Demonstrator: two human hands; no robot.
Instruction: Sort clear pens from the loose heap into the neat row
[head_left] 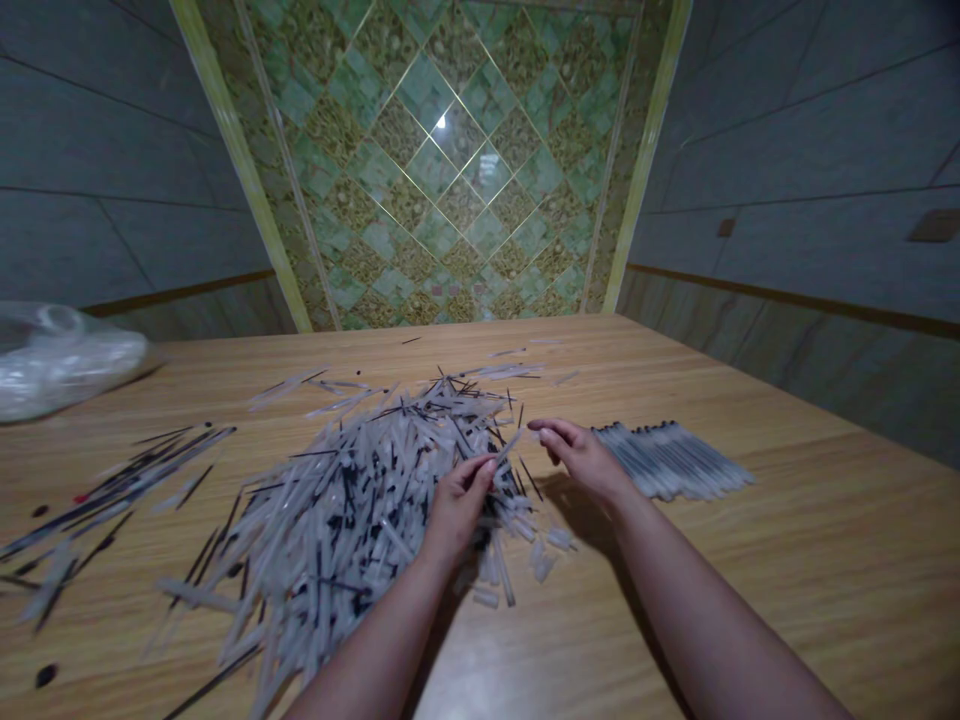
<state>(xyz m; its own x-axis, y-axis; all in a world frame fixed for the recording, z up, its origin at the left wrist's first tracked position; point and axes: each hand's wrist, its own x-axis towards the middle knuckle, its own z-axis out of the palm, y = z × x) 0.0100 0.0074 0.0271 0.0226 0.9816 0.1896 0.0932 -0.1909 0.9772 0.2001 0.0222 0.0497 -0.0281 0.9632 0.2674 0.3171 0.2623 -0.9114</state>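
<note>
Tiled wall [450, 180] rises past the far edge of the wood-look table [825, 520]; the surface carries everything else. Biggest item on it: the pile [375, 480] of whitish tubes mixed w/ black pcs, spread from abt mid-surface down twd the near-left corner. Clear plastic bag [71, 365] sits at the L edge, well apart from the work. Row of pen-like sticks [671, 460] lies side by side twd the R edge, dark ends facing the far edge.

L hand [461, 490] is over the pile's R flank, pinching a slim pale tube [508, 444] btwn thumb & fingers. R hand [561, 445] is btwn pile and row, fingers bent, thumb near fingertips; can't tell if it's gripping a small pc. Step in hand, my read: working on that one tube, both hands close together. Next move prob. calls for a fine fingertip grip & good line-up w/ the tube's free end.

Loose dark rods [142, 470] are scattered nr the L edge, out of the way. Thin black sticks [530, 478] below the tube & short clear pcs [559, 539] by the pile could get knocked. Smallest: black bits, e.g. a dark disc [46, 675] twd the near-left corner.
</note>
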